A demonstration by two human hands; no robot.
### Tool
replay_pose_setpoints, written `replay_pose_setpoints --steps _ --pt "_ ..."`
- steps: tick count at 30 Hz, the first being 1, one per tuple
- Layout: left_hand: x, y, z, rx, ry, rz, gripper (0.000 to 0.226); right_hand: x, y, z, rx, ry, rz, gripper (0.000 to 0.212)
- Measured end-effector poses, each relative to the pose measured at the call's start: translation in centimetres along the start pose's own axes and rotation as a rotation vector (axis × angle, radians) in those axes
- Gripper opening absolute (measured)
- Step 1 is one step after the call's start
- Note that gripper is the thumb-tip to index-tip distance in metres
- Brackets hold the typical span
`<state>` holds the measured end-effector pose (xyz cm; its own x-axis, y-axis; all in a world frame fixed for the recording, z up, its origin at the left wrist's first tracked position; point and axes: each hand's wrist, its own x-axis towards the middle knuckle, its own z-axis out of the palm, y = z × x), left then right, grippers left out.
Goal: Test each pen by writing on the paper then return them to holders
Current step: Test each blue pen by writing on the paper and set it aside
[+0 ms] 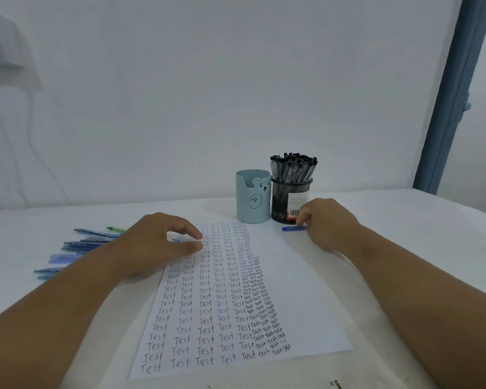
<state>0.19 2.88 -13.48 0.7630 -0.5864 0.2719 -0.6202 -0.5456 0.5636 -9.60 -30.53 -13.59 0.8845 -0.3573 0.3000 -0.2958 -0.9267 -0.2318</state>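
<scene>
White tabletop carries, near its far edge, a black mesh holder packed with black-capped pens touching an apparently empty blue bear holder, while the right hand pinches a blue pen beside the paper, and the left hand rests loosely curled, holding nothing, on the paper's left edge.

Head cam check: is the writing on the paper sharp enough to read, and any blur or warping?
Head view: "Test" rows on the paper read clearly near the camera, shrinking to illegible at the far edge; light is soft and even; wide-angle bends the blue frame; right hand slightly soft.
</scene>
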Motion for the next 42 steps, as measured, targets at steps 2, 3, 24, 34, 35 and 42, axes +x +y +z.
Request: replay_pose_setpoints --steps 2,3,24,34,35,42 --pt "0.0 0.1 0.0 0.001 0.004 -0.001 0.031 -0.1 -0.1 -0.2 -0.013 0.006 0.021 0.034" --pt "-0.1 0.2 0.0 -0.004 0.007 -0.003 0.028 -0.2 -0.2 -0.3 -0.018 0.009 0.029 0.035" --pt "-1.1 -1.1 -4.1 0.123 -0.034 -0.173 0.02 -3.7 -9.8 2.8 0.268 -0.101 -0.693 0.018" --pt "-0.3 -1.2 -0.6 0.339 0.079 -0.029 0.011 -3.7 -9.6 2.8 0.275 -0.098 -0.694 0.02" --pt "-0.2 -1.3 -0.5 0.338 0.103 0.008 0.009 -3.7 -9.6 2.9 0.277 -0.099 -0.694 0.019" --pt "-0.3 1.3 -1.0 -0.27 0.414 0.228 0.014 -3.7 -9.5 2.9 0.296 -0.099 -0.688 0.018"
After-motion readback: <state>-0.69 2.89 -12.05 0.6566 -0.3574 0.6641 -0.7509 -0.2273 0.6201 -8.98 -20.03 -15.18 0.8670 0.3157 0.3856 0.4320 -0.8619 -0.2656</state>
